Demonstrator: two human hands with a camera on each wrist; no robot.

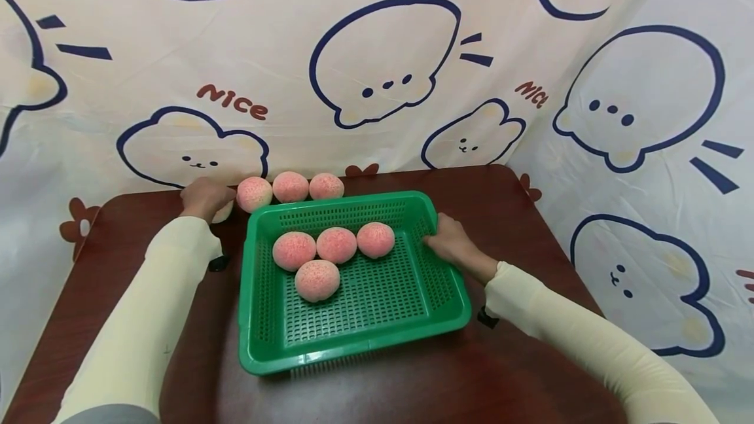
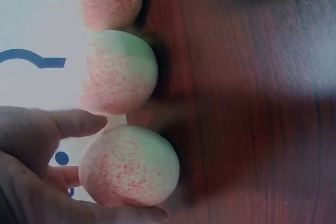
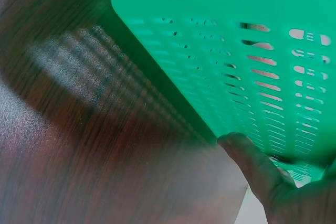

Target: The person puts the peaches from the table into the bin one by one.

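Observation:
At the back left of the table, my left hand (image 1: 206,198) holds a pink and pale peach (image 2: 128,166), its fingers on either side of the fruit in the left wrist view. Just beyond that hand, another peach (image 2: 121,72) begins a row along the back edge, with a second (image 1: 290,187) and a third (image 1: 326,186) to its right. My right hand (image 1: 450,239) grips the right rim of a green plastic basket (image 1: 353,342). Inside it lie several peaches, one (image 1: 318,280) in front of a line of others (image 1: 337,245).
The dark wooden table (image 1: 501,371) carries everything. A cloth (image 1: 377,142) with cartoon drawings hangs right behind its back edge and along the right side. The basket's raised walls stand between the two hands.

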